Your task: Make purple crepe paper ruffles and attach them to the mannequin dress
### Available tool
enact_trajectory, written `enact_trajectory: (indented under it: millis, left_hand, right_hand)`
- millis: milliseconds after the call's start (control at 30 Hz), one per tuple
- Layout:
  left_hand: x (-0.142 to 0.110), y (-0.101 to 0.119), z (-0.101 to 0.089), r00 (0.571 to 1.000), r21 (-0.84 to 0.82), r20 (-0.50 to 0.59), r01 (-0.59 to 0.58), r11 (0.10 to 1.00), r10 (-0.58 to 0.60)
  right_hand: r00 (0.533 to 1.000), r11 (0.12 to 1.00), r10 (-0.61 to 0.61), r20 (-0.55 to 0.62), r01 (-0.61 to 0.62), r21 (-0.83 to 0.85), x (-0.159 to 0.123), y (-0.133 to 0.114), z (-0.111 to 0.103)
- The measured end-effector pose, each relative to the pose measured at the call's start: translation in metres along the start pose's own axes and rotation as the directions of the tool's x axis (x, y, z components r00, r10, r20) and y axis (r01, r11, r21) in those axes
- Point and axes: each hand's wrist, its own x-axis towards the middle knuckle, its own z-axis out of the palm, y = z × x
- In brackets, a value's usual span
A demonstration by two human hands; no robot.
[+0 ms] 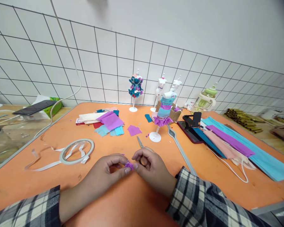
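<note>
My left hand [109, 171] and my right hand [151, 168] meet low over the orange table [123, 201], and both pinch a small crumpled piece of purple paper [129, 165] between their fingertips. Scissors [140, 143] lie just behind my right hand, their handles hidden under it. A small mannequin [164, 113] on a white stand wears a blue and purple paper dress, a little beyond my hands. A flat purple paper scrap [133, 130] lies near it.
A roll of white tape [77, 152] with loose strips lies to the left. Folded coloured paper sheets [107, 123] sit further back, long paper strips [236, 143] and a phone [191, 129] on the right. More mannequins [135, 88] stand by the tiled wall. A green bottle [207, 99] stands behind.
</note>
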Motion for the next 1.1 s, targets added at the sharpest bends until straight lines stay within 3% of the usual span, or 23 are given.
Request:
enact_trajectory:
  millis: [167, 333, 533, 933, 1100]
  left_hand:
    - [0.000, 0.007, 0.002, 0.999, 0.089, -0.018, -0.039, 0.995, 0.041]
    - [0.001, 0.009, 0.002, 0.999, 0.139, -0.011, -0.035, 0.990, 0.037]
    - [0.001, 0.005, 0.000, 0.999, 0.083, -0.036, -0.004, 0.997, 0.007]
    - [0.002, 0.013, -0.001, 0.999, 0.060, -0.016, 0.038, 0.997, -0.037]
    - [0.000, 0.001, -0.004, 0.993, 0.013, -0.108, 0.051, 0.999, -0.049]
  right_hand:
    - [1.000, 1.000, -0.021, 0.011, 0.021, -0.018, 0.000, 0.000, 0.003]
    - [0.999, 0.998, 0.039, 0.032, -0.040, 0.043, 0.002, 0.000, 0.003]
    - [0.994, 0.994, 0.109, -0.011, -0.108, 0.035, 0.005, 0.002, 0.000]
    - [0.979, 0.971, 0.170, 0.111, -0.186, 0.149, 0.006, 0.005, 0.000]
    - [0.984, 0.942, 0.157, 0.083, -0.175, 0.287, 0.008, 0.009, -0.007]
